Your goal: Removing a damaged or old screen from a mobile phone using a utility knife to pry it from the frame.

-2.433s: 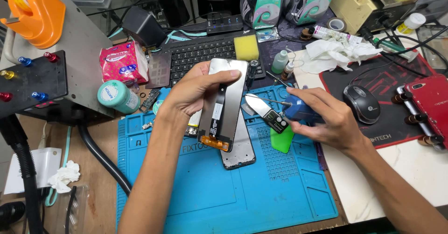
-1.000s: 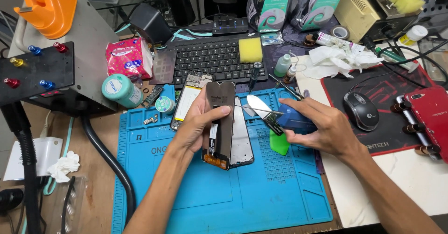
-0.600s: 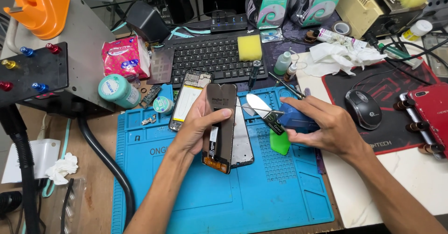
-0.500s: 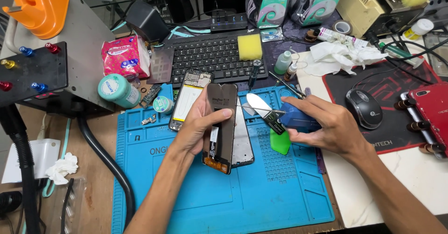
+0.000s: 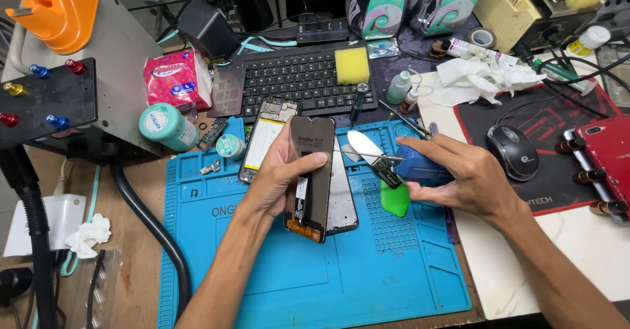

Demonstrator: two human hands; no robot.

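Note:
My left hand (image 5: 275, 181) holds a dark phone screen panel (image 5: 314, 171) upright by its edges over the blue work mat (image 5: 262, 283); an orange flex strip hangs at its lower end. A phone frame (image 5: 342, 201) lies just behind it. My right hand (image 5: 462, 178) is closed on a blue tool (image 5: 417, 165) whose thin metal tip reaches the panel's upper right edge. A flat metal blade with a black handle (image 5: 362, 145) and a green pick (image 5: 396, 199) lie between the hands. An opened phone body (image 5: 266, 139) rests left of the panel.
A black keyboard (image 5: 298, 80) with a yellow sponge (image 5: 352, 65) sits behind the mat. A teal can (image 5: 167, 127), pink packet (image 5: 176, 80), small bottles (image 5: 398, 87), crumpled tissue (image 5: 485, 80), mouse (image 5: 512, 152) and clamped red phone (image 5: 610, 162) surround it. A black hose (image 5: 151, 224) curves at left.
My left hand has drawn the panel down and turned it more upright, uncovering the opened phone body. The right hand with the blue tool has stayed close at the panel's right edge.

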